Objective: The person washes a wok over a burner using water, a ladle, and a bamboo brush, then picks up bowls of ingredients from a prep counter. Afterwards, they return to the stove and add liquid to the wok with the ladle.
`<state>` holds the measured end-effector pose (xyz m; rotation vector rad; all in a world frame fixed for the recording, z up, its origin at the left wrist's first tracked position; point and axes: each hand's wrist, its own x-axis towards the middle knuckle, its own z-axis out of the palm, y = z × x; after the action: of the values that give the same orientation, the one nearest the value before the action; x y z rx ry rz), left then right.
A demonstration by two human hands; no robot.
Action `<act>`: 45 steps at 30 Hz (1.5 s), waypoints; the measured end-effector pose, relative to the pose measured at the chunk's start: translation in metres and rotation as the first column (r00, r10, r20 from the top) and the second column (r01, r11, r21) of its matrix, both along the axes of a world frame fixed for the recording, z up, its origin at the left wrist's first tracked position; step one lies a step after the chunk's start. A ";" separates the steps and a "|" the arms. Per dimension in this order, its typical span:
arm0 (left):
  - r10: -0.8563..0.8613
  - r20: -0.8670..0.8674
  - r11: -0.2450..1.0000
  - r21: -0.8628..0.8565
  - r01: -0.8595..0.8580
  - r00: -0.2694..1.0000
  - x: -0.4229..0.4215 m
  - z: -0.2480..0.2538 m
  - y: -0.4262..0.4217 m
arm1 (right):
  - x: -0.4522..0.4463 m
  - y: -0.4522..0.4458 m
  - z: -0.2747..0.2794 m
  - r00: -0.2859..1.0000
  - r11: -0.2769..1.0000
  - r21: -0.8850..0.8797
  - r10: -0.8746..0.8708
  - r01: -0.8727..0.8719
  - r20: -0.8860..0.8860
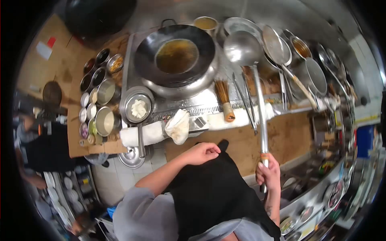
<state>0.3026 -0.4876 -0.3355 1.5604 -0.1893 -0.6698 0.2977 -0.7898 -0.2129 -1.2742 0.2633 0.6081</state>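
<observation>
My right hand (268,172) is wrapped round the lower end of a long-handled metal ladle (243,49). The ladle's wide bowl is up to the right of the wok, with its handle running down towards me. My left hand (203,153) hovers in front of my black apron, its fingers loosely curled with nothing visible in them. On the stove a dark wok (146,52) holds a pool of brownish-yellow oil (177,56). Nearest my left hand, a crumpled white cloth (177,126) hangs over the stove's front edge.
A small pan with white pieces (138,108) sits left of the cloth. A bamboo brush (225,100) and tongs (245,100) lie on the front ledge. Several seasoning pots (105,121) stand at the left; strainers (275,44) and bowls crowd the right.
</observation>
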 end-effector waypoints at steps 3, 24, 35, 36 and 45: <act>0.210 -0.008 0.975 0.073 -0.209 0.978 -0.008 0.000 0.016 | 0.089 0.031 -0.011 0.951 0.944 -0.135 0.308 -0.301 0.036; 0.903 -0.068 0.430 0.105 -0.897 0.425 -0.058 0.006 0.013 | 0.281 0.183 -0.114 0.442 0.676 -0.729 0.690 -0.111 0.573; 0.921 -0.072 0.388 0.242 -0.889 0.383 -0.104 -0.015 0.066 | 0.329 0.095 -0.099 0.689 0.687 -0.690 0.387 0.227 0.612; 0.916 -0.062 0.400 0.237 -0.885 0.397 -0.103 -0.017 0.068 | 0.340 0.097 -0.101 0.715 0.619 -0.742 0.395 0.257 0.577; 0.915 -0.073 0.403 0.169 -0.899 0.396 -0.098 -0.021 0.078 | 0.470 0.130 -0.085 0.964 0.915 0.354 0.245 -0.194 -0.105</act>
<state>0.2042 -0.4091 -0.3564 1.4159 0.8325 0.1195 0.7678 -0.6597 -0.2980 -0.9289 0.1276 0.9039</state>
